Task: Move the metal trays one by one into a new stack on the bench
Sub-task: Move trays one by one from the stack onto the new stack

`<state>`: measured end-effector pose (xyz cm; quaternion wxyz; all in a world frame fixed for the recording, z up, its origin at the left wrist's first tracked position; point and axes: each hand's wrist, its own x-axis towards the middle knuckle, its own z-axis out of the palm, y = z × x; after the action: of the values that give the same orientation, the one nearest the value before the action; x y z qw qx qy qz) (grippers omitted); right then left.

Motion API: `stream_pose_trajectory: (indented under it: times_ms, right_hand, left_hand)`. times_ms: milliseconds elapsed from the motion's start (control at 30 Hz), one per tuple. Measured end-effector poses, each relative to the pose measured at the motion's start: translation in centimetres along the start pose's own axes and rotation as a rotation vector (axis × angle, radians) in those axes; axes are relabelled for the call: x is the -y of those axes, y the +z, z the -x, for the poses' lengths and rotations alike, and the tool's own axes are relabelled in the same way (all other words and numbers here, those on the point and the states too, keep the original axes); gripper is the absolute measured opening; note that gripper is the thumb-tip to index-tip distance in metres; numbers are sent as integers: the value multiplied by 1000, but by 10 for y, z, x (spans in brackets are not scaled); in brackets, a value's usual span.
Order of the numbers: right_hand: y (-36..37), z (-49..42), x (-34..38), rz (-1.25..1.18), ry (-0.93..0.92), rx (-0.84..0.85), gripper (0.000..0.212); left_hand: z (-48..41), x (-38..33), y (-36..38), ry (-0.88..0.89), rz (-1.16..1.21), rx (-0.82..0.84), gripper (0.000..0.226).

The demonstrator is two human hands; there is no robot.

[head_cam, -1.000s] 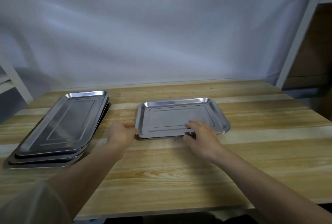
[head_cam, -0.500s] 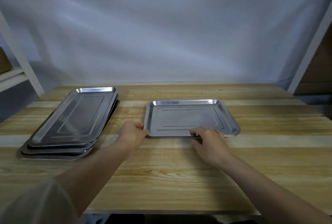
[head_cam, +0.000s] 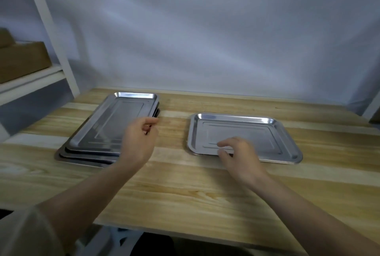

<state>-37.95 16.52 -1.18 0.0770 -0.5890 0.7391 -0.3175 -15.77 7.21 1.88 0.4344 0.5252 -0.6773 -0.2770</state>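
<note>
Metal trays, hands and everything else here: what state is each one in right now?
Left tray stack: several trays piled, slightly fanned.
Right tray stack: flat on the bench, empty, more rims under it.
Left hand: at the left stack's edge, grip unclear.
Right hand: open, fingertips on the right stack's near rim.

trays (head_cam: 242, 136): shiny smooth metal | bench (head_cam: 185, 190): matt grained wood | backdrop (head_cam: 205, 29): cloth
</note>
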Motion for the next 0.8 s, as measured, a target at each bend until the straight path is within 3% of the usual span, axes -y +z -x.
stream_pose_trajectory:
  times_ms: [267, 467, 633, 800]
  right_hand:
    - [33, -15, 64, -93, -130, 62, 24]
    - [63, -24, 111, -200, -79, 201, 30]
    - [80, -32, 141, -293, 74, 311, 39]
    - [91, -39, 161, -353, 170, 329, 29]
  left_hand:
    - [-20, 61, -70, -168, -209, -204, 47]
    - [-29, 105, -93, -325, -482, -74, 55]
    - [-32, 122, -103, -398, -456, 9, 73]
    - [-36, 126, -108, -366, -452, 21, 63]
